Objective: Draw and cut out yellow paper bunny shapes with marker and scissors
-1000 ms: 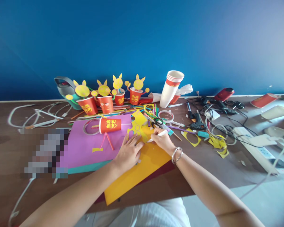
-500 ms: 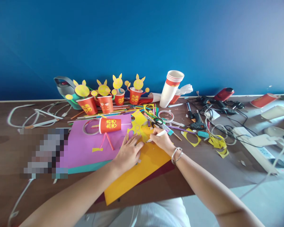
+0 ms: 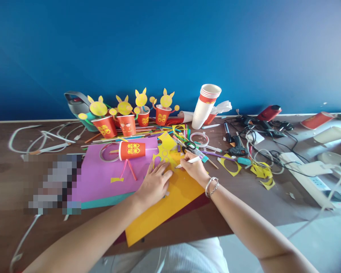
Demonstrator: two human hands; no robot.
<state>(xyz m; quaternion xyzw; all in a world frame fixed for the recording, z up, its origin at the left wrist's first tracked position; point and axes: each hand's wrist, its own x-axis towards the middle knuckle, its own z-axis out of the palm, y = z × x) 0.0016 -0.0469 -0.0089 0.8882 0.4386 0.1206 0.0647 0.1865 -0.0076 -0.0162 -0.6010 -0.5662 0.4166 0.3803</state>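
Note:
My right hand [image 3: 195, 168] grips a white pen [image 3: 191, 160], its tip over a yellow paper piece beside the orange sheet [image 3: 159, 212]. Flat on the papers lies my left hand [image 3: 156, 182], fingers apart, pressing near the pen tip. Left of it, a red cup [image 3: 132, 151] rests on its side on the purple sheet [image 3: 102, 182], with pink straws [image 3: 132, 170] under it. Black-handled scissors [image 3: 190, 145] lie just beyond my right hand. A roll of clear tape [image 3: 108, 152] is partly behind the cup.
Red cups with yellow rabbit-eared figures [image 3: 124, 125] stand along the wall, beside a white cup stack [image 3: 206, 108]. Right are a glue gun [image 3: 236, 147], yellow scraps [image 3: 230, 167], cables and a power strip [image 3: 307, 178]. A green-grey bottle [image 3: 78, 108] stands at back left.
The pen in my right hand has shifted very slightly, its tip a little up and to the left. My left hand stays in place.

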